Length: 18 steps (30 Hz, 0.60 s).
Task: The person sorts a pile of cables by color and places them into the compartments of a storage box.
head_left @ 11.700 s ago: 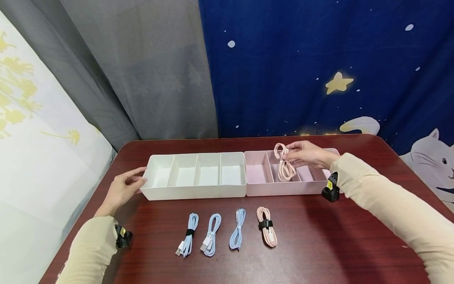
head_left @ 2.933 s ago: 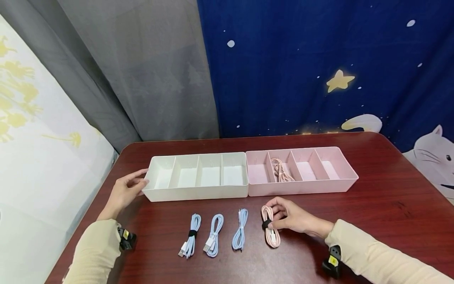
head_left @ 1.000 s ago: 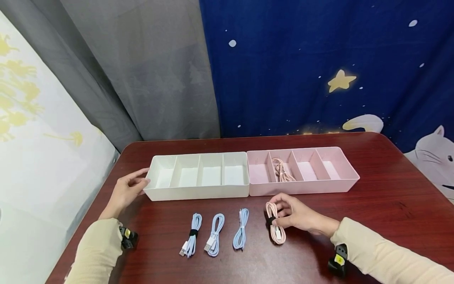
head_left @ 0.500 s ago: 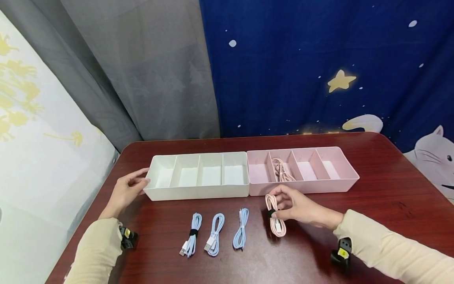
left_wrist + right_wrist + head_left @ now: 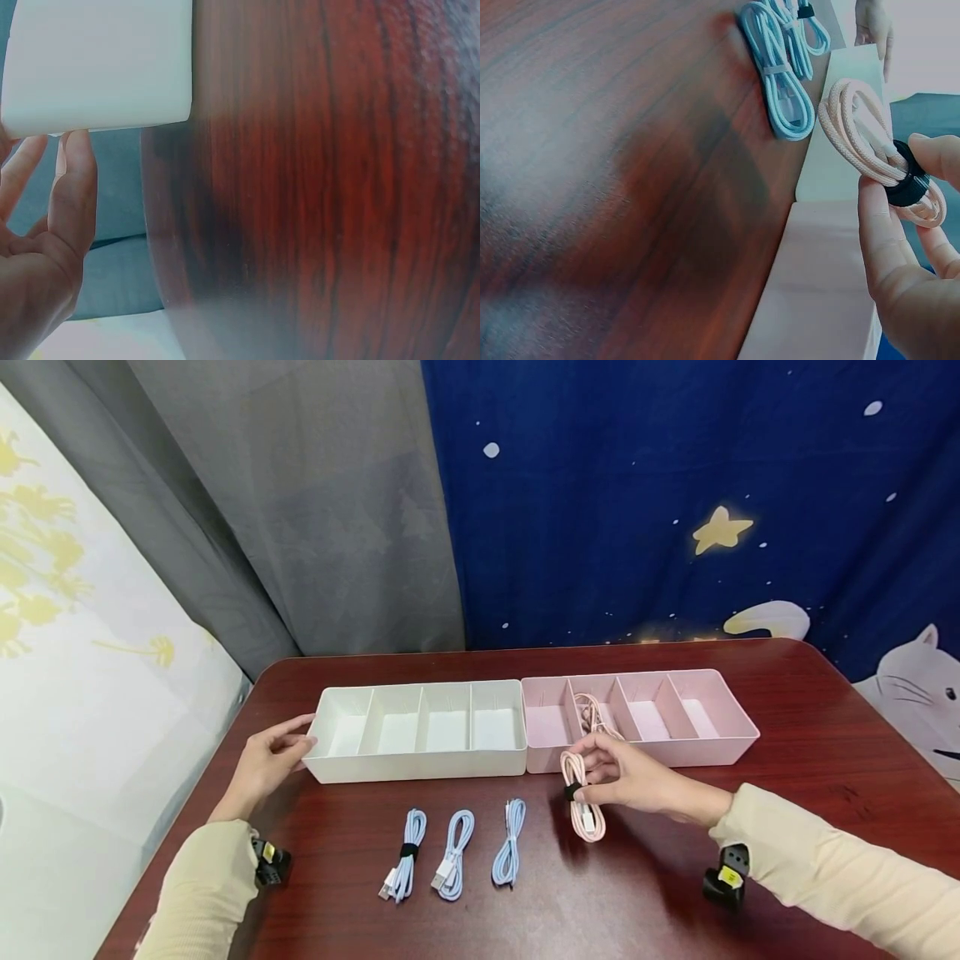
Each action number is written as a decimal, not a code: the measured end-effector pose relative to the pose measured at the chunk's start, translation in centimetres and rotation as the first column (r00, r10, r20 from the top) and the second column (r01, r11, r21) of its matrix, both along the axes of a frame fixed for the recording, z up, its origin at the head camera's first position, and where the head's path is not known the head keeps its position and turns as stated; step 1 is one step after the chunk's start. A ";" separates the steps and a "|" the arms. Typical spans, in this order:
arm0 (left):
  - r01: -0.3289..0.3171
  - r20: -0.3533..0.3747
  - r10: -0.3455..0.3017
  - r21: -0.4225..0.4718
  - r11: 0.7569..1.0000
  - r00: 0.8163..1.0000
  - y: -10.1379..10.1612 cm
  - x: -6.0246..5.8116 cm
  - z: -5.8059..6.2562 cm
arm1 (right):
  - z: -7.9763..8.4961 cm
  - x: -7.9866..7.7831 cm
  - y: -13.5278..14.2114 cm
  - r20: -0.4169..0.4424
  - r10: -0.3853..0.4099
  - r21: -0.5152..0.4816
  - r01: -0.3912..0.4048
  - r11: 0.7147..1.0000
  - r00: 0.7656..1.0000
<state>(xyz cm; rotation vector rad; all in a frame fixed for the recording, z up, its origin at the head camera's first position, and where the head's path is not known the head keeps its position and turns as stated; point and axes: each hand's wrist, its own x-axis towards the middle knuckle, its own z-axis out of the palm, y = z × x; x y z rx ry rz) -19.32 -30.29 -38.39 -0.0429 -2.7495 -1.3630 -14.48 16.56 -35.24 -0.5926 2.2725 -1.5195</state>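
Note:
A coiled pink USB cable (image 5: 582,814) with a black strap is pinched between the thumb and fingers of my right hand (image 5: 630,781). It hangs above the table just in front of the pink divided box (image 5: 690,752). In the right wrist view, the strap on the cable (image 5: 862,131) lies right by my thumb. My left hand (image 5: 262,767) touches the left end of the white divided box (image 5: 420,768) with its fingers extended. The left wrist view shows those fingers (image 5: 75,187) against the box's end wall. Another pink cable (image 5: 592,714) lies in the pink box's second compartment from the left.
Three coiled blue cables lie in a row before the white box: a black-strapped one (image 5: 408,852), a middle one (image 5: 453,856) and a right one (image 5: 507,843). Both boxes stand end to end on the dark red table (image 5: 360,927). Curtains (image 5: 360,510) hang behind.
Earlier my right hand brought one pink cable to the pink box, where it now lies. It then gripped the strapped pink cable and lifted it toward that box. My left hand stays at the white box.

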 end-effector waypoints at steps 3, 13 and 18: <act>-0.003 -0.001 0.003 -0.005 1.000 1.000 0.0 0.0 0.0 | 0.3 -0.2 -0.1 -0.005 0.004 0.016 -0.004 1.000 1.000; -0.010 0.001 0.010 -0.021 1.000 1.000 0.1 0.1 0.2 | 1.9 -1.3 -1.0 -0.021 0.002 -0.013 -0.002 1.000 1.000; -0.012 -0.002 0.012 -0.023 1.000 1.000 0.1 0.1 0.2 | 3.1 -2.2 -1.6 -0.060 -0.013 -0.015 0.012 1.000 0.998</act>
